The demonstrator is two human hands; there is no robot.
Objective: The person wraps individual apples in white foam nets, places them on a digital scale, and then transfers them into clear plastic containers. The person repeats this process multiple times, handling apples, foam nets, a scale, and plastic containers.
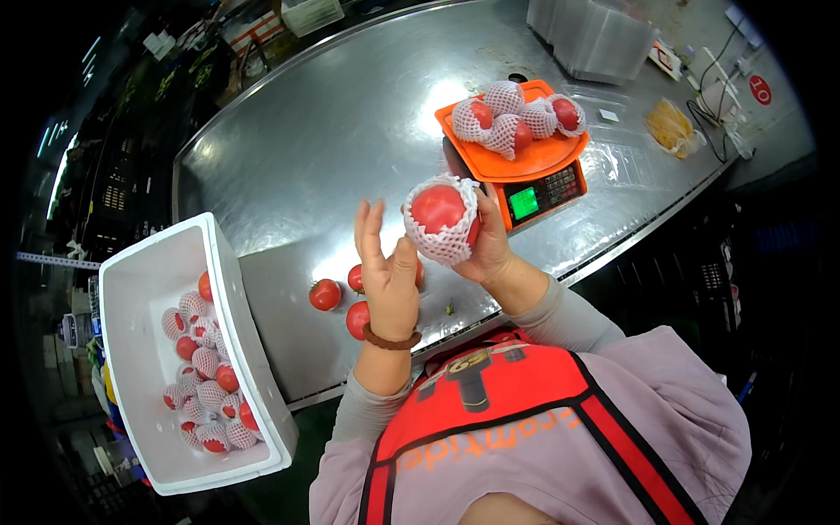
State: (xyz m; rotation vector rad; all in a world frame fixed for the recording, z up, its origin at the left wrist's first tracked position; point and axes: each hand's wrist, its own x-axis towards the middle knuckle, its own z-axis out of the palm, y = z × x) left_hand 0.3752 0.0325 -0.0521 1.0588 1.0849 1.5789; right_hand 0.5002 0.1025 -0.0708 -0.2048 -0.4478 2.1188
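My right hand [492, 249] holds up a large tomato [438, 208] wrapped in a white foam net sleeve, its red side showing through the opening. Beside it, apart from the fruit or nearly so, my left hand [390, 278] has its fingers stretched out and holds nothing. Under and around that hand, bare tomatoes [325, 295] lie on the metal table, some partly hidden by it. Beyond my right hand, several netted tomatoes [514, 137] rest on the orange tray [560, 162] of a weighing scale [556, 194] with a lit green display.
A white foam box [254, 350] holding several netted and bare tomatoes stands at the left. Clear plastic containers [595, 39] are stacked at the far right of the metal table [324, 149], near a yellow bundle in plastic [672, 129] and a cable [713, 114].
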